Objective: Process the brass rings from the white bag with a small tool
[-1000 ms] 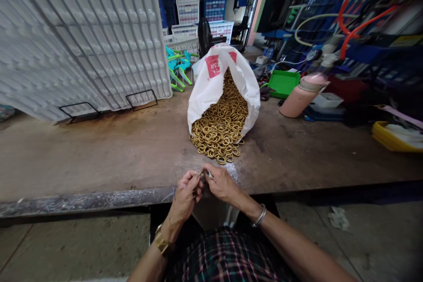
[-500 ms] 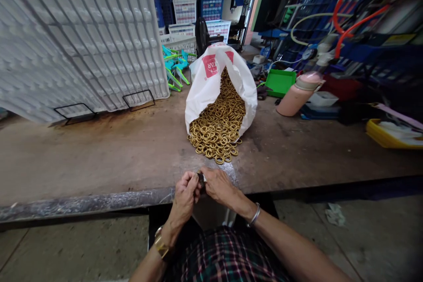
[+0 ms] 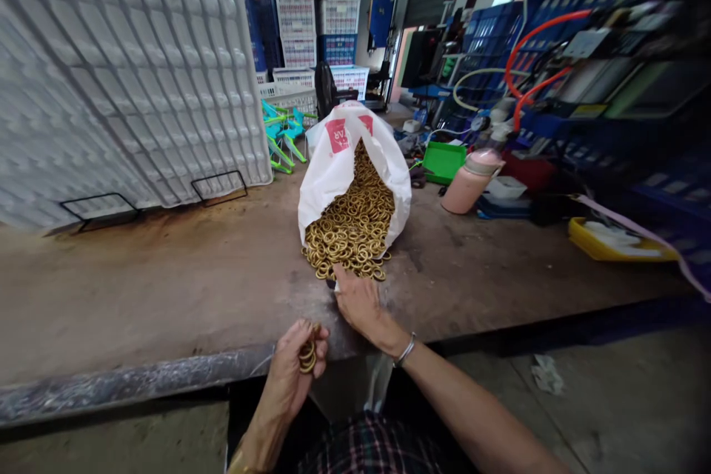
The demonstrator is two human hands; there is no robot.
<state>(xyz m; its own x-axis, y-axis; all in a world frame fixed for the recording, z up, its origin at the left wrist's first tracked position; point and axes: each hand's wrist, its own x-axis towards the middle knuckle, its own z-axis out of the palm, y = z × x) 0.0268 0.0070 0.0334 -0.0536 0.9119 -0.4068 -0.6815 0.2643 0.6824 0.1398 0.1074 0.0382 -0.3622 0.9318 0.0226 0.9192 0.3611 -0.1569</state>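
A white plastic bag [image 3: 325, 170] with red print lies open on the table, and brass-coloured rings [image 3: 355, 226] spill from its mouth toward me. My left hand [image 3: 294, 359] is curled around several of the rings at the table's front edge. Farther forward, my right hand [image 3: 361, 304] reaches to the near edge of the pile, index finger on the rings. Something small and dark shows beside that fingertip; whether the hand grips it is hard to make out.
White ribbed panels [image 3: 138, 74] stand in black wire holders at the left. Teal and green clips [image 3: 283, 137] lie behind the bag. To the right are a green tray [image 3: 444, 163], a pink bottle [image 3: 469, 185] and a yellow tray [image 3: 589, 244]. Stacked crates [image 3: 297, 33] stand behind.
My hands have separated. The right one has moved forward to the ring pile, and the left has turned so that the rings in it show. The camera view has shifted.
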